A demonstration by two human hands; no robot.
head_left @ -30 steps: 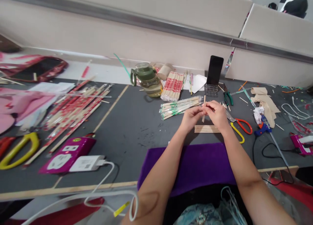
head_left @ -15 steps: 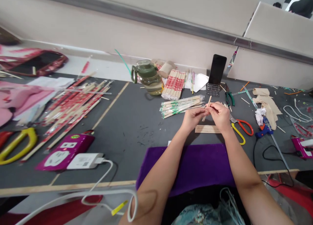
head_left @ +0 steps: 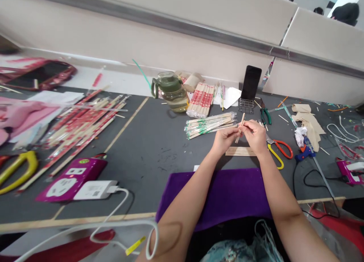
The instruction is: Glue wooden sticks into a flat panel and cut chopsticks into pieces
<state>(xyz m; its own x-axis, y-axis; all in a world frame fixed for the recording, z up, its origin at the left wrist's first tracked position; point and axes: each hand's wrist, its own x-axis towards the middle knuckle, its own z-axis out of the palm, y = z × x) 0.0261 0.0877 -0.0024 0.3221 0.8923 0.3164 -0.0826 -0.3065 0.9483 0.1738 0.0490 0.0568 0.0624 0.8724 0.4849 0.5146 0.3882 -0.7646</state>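
Observation:
Pinched between the fingers of both hands is a short pair of wooden sticks (head_left: 242,119), tilted upward. My left hand (head_left: 225,139) grips it from the left and my right hand (head_left: 254,135) from the right, with the fingertips touching. Just below the hands a flat row of wooden sticks (head_left: 240,151) lies on the grey table. Green-marked wrapped chopsticks (head_left: 209,124) lie to the left of the hands. Nearer my body, a purple cloth (head_left: 236,193) is spread under my forearms.
Behind stand a green-lidded jug (head_left: 172,91) and a phone (head_left: 251,83) on a wire stand. Scissors (head_left: 281,150), pliers (head_left: 265,116) and a blue glue gun (head_left: 305,152) lie right. Red-wrapped chopsticks (head_left: 85,125) and a purple power strip (head_left: 71,178) are left.
The view has shifted slightly, so the table items sit a little further left. Both hands keep nearly the same pose around the sticks.

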